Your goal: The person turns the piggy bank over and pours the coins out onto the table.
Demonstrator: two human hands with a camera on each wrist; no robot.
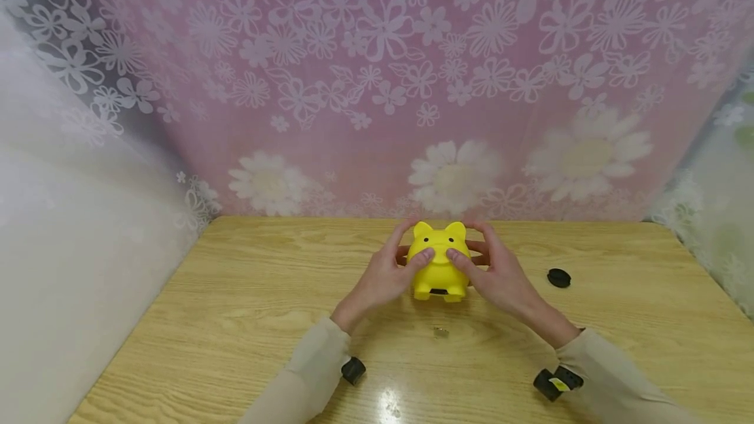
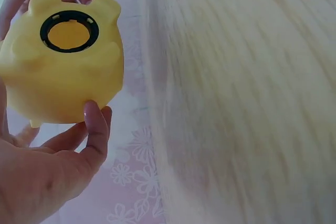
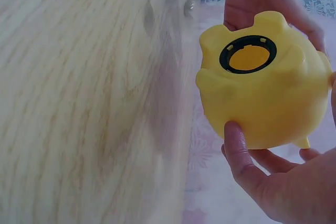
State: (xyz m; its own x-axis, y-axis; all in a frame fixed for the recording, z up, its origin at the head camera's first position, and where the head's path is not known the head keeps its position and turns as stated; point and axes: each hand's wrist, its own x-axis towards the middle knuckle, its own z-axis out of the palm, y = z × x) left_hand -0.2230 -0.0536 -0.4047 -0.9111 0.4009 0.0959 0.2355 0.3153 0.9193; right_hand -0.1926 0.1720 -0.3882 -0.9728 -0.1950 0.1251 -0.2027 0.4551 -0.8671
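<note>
A yellow piggy bank point(image 1: 438, 275) with black eyes is held between both hands, its face toward the head camera. My left hand point(image 1: 385, 273) grips one side, its thumb on the front near the snout. The right hand point(image 1: 501, 277) mirrors it on the other side, thumb likewise near the snout. From below, both wrist views show the bank's underside raised off the table, with a black-rimmed round hole point(image 2: 69, 31) standing uncovered between the stubby feet. A black round plug point(image 1: 559, 278) lies on the table, right of the right hand.
On the wooden table point(image 1: 253, 293), a small shiny metallic piece point(image 1: 440, 332) lies in front of the piggy bank. A pink flowered curtain point(image 1: 353, 103) hangs behind the far table edge. Black straps with devices point(image 1: 353, 370) sit at both wrists.
</note>
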